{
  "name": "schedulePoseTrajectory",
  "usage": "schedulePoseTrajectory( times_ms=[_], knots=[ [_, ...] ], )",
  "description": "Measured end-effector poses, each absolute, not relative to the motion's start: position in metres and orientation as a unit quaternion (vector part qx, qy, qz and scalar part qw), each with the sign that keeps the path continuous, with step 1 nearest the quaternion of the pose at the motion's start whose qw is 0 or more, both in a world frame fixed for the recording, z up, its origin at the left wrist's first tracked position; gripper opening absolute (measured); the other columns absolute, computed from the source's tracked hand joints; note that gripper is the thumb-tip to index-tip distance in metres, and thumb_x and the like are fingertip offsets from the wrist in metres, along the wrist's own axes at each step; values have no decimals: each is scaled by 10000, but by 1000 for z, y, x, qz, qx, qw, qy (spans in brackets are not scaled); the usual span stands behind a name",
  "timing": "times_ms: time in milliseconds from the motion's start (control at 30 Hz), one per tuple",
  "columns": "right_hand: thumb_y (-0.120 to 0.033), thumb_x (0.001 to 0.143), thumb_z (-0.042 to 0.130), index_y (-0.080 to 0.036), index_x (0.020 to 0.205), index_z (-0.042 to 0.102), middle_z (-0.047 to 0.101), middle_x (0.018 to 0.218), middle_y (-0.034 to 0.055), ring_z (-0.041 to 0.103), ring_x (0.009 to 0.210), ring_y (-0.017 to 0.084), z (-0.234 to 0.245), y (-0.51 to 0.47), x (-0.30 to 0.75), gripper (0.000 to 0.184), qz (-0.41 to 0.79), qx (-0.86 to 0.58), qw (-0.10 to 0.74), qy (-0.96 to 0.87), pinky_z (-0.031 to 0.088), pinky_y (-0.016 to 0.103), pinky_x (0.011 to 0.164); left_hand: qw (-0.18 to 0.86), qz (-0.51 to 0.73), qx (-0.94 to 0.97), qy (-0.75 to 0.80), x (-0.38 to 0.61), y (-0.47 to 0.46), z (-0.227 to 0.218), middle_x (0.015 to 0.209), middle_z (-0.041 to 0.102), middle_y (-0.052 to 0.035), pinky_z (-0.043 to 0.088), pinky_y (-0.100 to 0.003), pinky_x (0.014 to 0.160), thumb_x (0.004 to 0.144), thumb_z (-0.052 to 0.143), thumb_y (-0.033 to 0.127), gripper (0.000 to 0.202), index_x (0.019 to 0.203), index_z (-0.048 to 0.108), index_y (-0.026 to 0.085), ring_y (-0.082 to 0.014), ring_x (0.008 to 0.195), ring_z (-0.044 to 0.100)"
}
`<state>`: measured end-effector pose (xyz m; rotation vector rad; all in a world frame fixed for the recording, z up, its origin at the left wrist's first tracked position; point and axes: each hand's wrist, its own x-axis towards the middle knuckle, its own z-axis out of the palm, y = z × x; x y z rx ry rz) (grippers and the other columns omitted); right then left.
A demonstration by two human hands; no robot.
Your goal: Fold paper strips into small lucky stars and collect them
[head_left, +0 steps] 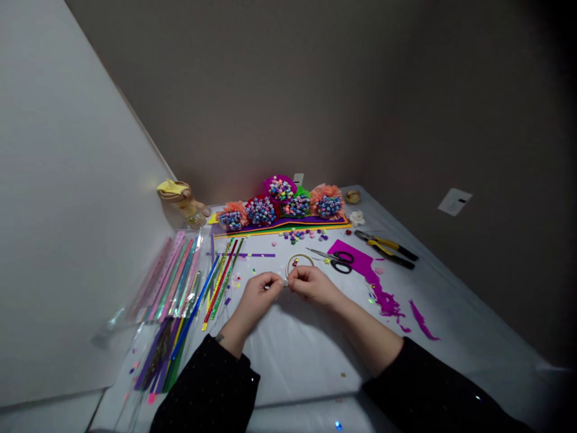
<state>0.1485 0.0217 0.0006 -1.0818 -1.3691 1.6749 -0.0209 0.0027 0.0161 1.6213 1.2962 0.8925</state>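
Both hands meet over the middle of the white table. My left hand (262, 291) is closed in a pinch, its fingertips on a small pale piece (285, 283) too small to name. From the other side my right hand (313, 284) pinches at the same piece, thumb and forefinger together. Just behind the fingers shows a thin gold hoop (311, 257), partly hidden by the right hand, with a small red bit (295, 262) inside its outline. Scissors (333, 257) with black handles lie to the right of the hoop, beside a magenta sheet (354, 255).
Yellow-and-black pliers (387, 248) lie at the right. Magenta scraps (388, 302) spread below them. Several bead-covered flower shapes (261, 210) line the back. At the left are paper strips in a clear bag (174, 276), loose glitter strips (223, 279) and a figurine-like container (183, 201).
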Motion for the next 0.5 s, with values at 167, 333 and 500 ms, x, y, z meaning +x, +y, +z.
schedulePoseTrajectory(
  times_ms=[167, 333, 500],
  knots=[
    [-282, 626, 508, -180, 604, 518, 422, 503, -54, 370, 474, 92, 0, 20, 145, 105, 579, -431, 380, -579, 287, 212, 463, 421, 362, 641, 530, -18, 2, 14, 682, 618, -12, 413, -238, 626, 787, 538, 281, 186, 690, 629, 151, -143, 664, 540],
    [-268, 667, 517, -173, 619, 534, 505, 576, -19, 444, 563, 121, -7, 20, 141, 108, 487, -472, 406, -613, 347, 238, 551, 417, 385, 626, 534, -15, 2, 9, 690, 593, -4, 413, -233, 632, 791, 540, 281, 161, 715, 604, 154, -140, 677, 528],
    [-363, 728, 630, -185, 733, 581, 561, 712, 19, 508, 665, 163, 18, 13, 144, 185, 547, -380, 492, -561, 406, 287, 651, 413, 412, 610, 537, -16, 3, 9, 651, 522, 19, 391, -226, 606, 800, 534, 289, 166, 691, 545, 165, -125, 640, 472]
  ],
)
